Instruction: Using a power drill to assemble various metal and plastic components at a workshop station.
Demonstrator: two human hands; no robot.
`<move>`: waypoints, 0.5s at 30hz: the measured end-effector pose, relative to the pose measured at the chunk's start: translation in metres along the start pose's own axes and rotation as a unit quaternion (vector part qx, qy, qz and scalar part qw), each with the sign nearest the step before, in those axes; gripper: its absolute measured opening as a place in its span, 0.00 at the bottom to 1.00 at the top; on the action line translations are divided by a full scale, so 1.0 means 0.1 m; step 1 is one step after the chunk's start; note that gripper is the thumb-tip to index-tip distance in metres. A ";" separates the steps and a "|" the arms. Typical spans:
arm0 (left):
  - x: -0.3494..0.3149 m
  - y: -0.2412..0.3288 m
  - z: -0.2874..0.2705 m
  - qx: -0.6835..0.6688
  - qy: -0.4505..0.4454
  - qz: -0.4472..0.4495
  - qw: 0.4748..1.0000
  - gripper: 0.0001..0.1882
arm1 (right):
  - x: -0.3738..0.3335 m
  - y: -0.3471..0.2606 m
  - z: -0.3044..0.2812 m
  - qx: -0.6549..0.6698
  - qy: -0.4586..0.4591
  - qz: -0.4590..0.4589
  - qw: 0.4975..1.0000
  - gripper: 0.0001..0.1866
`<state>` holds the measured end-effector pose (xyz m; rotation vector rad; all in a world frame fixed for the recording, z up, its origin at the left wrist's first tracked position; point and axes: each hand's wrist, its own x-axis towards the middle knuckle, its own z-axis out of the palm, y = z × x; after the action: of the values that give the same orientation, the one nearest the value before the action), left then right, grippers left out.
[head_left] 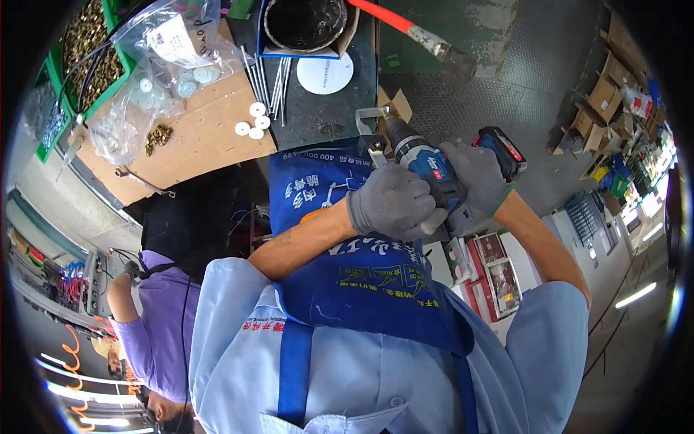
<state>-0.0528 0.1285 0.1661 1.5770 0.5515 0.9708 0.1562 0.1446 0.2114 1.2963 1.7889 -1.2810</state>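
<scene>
A blue and black cordless drill [428, 165] is in my right hand [473, 177], whose grey-gloved fingers wrap round its rear and grip. Its black battery [500, 152] sticks out on the right. My left hand [394, 202], also in a grey glove, is closed beside the drill's body. A small dark and shiny metal piece [376, 148] shows at the top of the left fist; its lower part is hidden by the glove. Just beyond it, a bent, light-coloured bracket [370, 114] sits at the drill's chuck end. Whether the bit touches the bracket is too small to tell.
On the bench ahead lie white washers [256, 119], several metal rods [271, 83], a white disc [325, 74], plastic bags [170, 50] and a wrench [144, 181]. A dark bowl [305, 22] and a red-handled brush [426, 40] are farther off. A person in purple [163, 318] is at left.
</scene>
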 end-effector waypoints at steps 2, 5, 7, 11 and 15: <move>0.03 0.04 -0.01 0.028 -0.008 -0.006 1.000 0.14 | -0.04 0.02 0.07 0.032 0.037 -0.001 0.999 0.28; -0.04 0.06 0.03 0.047 -0.014 -0.008 0.999 0.15 | -0.02 -0.01 0.10 0.046 0.007 0.062 0.997 0.30; -0.09 0.08 0.04 0.040 -0.012 -0.003 0.999 0.14 | -0.04 -0.03 0.17 0.047 0.032 0.048 0.997 0.30; -0.14 0.09 0.03 0.037 -0.036 0.007 0.999 0.14 | -0.13 0.00 0.32 0.058 0.088 0.025 0.994 0.30; -0.19 0.14 0.02 0.030 -0.036 0.000 0.999 0.11 | -0.14 -0.06 0.30 0.055 0.082 0.023 0.995 0.29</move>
<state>-0.0637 0.1089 0.1736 1.6583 0.5341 0.9006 0.1534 0.1109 0.2142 1.5336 1.8092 -1.2952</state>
